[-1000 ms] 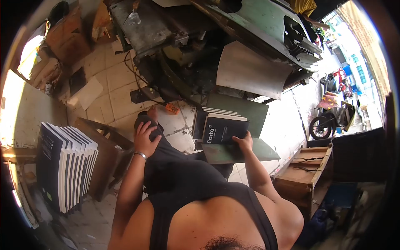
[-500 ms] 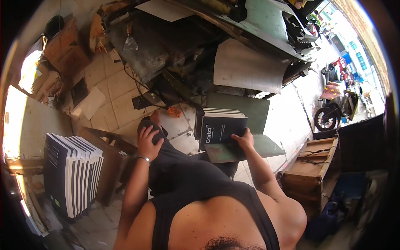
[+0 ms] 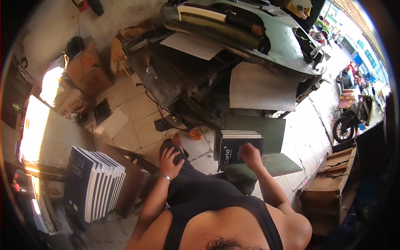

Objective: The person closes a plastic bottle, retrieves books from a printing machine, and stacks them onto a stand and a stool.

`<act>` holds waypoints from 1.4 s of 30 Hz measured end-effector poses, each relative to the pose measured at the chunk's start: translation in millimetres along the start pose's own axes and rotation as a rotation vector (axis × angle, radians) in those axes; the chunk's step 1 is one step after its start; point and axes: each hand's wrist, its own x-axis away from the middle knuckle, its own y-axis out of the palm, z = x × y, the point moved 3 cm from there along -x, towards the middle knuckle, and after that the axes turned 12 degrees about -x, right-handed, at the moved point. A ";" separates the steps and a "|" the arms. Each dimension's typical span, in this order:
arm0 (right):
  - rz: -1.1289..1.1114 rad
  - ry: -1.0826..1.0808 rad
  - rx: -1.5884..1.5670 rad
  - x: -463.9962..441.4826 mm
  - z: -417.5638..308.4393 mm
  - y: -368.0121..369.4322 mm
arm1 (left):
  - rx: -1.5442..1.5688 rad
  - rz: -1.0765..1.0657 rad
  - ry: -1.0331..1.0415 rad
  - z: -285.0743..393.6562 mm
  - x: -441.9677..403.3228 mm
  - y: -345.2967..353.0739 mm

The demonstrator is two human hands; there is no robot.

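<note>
My left hand (image 3: 171,161) rests with spread fingers on my dark-clothed knee, a metal bracelet at its wrist. My right hand (image 3: 250,155) is over the front cover of a dark "Carta" book (image 3: 229,152), its fingers curled in; whether it touches the cover or pinches anything is too small to tell. Several pale-edged books stand behind that cover, on a green metal stand (image 3: 275,164) with a back plate. At the left, a tall stack of similar dark books (image 3: 81,183) stands beside a brown wooden piece of furniture (image 3: 133,183).
A large green machine (image 3: 275,41) with a pale metal sheet (image 3: 262,87) spans the far side. A cardboard box (image 3: 89,71) is at the upper left, an orange object (image 3: 195,134) on the tiled floor, a wooden crate (image 3: 329,171) at right, and a motorcycle (image 3: 346,125) beyond.
My right hand has come off the books' right edge and moved left over the cover, its fingers curling. My left hand stays on the knee. The view has shifted, showing more of the machine.
</note>
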 end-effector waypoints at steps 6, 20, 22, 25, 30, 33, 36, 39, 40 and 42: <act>-0.439 -0.125 0.376 16.3 -7.0 39.4 | -0.028 -0.021 0.008 4.1 -1.0 -3.4; 0.109 0.175 0.775 -31.6 -20.2 -98.1 | 0.000 0.036 0.037 0.4 -1.8 4.1; 0.120 -0.152 0.390 -75.7 -35.4 -94.0 | 0.006 0.024 0.039 0.8 -3.5 4.1; -0.075 -0.214 -0.368 -131.6 -94.9 -62.6 | 0.003 0.015 0.055 -2.4 -4.0 8.2; -0.055 -0.189 -0.834 -202.1 -184.7 -23.7 | -0.028 -0.036 0.031 -5.7 -2.7 6.2; -0.011 -0.284 -1.058 -283.8 -182.7 -8.3 | -0.059 -0.001 0.070 -8.8 -3.3 8.9; 0.046 -0.345 -1.229 -300.3 -224.3 -8.5 | -0.041 -0.025 0.065 -14.4 -2.7 13.4; 0.081 -0.384 -1.335 -303.1 -246.9 -17.9 | -0.010 -0.032 0.073 -15.3 -2.8 13.8; 0.090 -0.394 -1.359 -304.3 -249.7 -20.5 | -0.017 -0.040 0.075 -15.2 -3.5 14.1; 0.103 -0.409 -1.391 -305.4 -253.0 -25.2 | -0.030 -0.050 0.066 -15.7 -5.2 15.7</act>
